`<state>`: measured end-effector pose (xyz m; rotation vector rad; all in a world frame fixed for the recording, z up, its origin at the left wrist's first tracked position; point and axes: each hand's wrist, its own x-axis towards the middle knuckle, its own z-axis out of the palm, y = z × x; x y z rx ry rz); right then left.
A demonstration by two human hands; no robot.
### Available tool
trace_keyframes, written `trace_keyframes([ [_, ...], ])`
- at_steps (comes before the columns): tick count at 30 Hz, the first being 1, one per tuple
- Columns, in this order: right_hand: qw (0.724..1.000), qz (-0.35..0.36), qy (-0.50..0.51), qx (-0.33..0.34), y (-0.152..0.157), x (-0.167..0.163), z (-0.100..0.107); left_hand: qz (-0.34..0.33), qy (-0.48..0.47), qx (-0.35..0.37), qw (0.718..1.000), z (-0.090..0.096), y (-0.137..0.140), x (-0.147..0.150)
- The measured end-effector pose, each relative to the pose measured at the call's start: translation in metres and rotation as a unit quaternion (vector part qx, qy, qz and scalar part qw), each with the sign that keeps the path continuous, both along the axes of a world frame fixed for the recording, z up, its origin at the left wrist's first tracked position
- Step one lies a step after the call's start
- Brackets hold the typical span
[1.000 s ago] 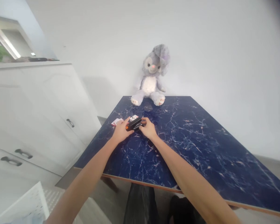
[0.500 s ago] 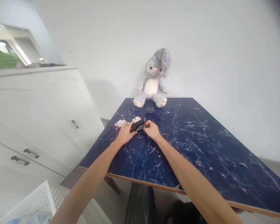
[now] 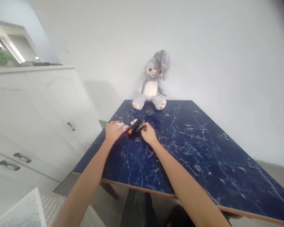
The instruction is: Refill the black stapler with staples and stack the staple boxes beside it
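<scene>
A black stapler point(image 3: 133, 129) with an orange patch at its near end lies slanted on the blue table, its arms apart on the right side. My right hand point(image 3: 148, 133) is closed at that side, thumb and fingertips pinching the stapler's lower part. To the left, my left hand point(image 3: 113, 131) has its fingers and thumb around the outer part of a red and white packet point(image 3: 124, 127); the fingers hide its left end. Just behind the stapler is a small white box point(image 3: 133, 122) with dark print, partly covered.
A grey plush rabbit point(image 3: 151, 90) sits at the table's far edge against the wall. The dark blue marbled table point(image 3: 191, 151) extends to the right. White cabinets point(image 3: 44, 116) stand on the left, with a white perforated basket point(image 3: 40, 205) below.
My left hand has let go of the stapler and moved left onto the red and white packet. My right hand remains at the stapler. The view has shifted slightly.
</scene>
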<state>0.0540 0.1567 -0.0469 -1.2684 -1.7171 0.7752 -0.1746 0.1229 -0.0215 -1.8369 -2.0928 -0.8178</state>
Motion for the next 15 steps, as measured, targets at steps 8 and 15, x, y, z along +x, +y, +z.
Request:
trace_keyframes([
  [8,0.997,0.036,-0.055,0.04,-0.005,-0.001,0.001,-0.014,0.017,-0.087,0.996,-0.01,0.005,-0.007],
  [15,0.996,0.042,-0.065,0.051,-0.003,-0.001,0.0,0.008,0.013,-0.074,0.997,-0.01,0.009,-0.016],
])
